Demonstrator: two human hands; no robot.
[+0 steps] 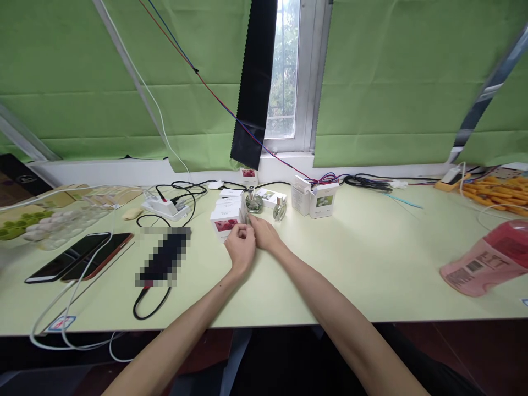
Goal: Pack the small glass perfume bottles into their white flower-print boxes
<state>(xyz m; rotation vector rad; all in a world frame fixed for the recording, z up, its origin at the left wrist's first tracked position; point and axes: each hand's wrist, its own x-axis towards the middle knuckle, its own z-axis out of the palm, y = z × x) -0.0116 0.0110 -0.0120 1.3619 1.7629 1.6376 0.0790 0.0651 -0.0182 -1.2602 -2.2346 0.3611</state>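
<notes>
My left hand [241, 246] is curled closed beside a small white box with a pink picture [225, 224], its fingers touching the box's right end. My right hand [264, 234] lies just right of it with fingers bent toward the same box; what they pinch is hidden. More white boxes [231, 201] stack behind it. Two small glass perfume bottles [254, 201] [279, 209] stand just beyond the hands. Two white boxes with green pictures [323, 200] sit farther right.
A white power strip [165, 208] with black cables, two phones [78, 256] and a blurred dark device [164, 257] lie at left. A pink bottle [487, 258] lies on its side at right. Orange items [501, 193] fill the far right corner. The table edge [289, 322] runs along the front.
</notes>
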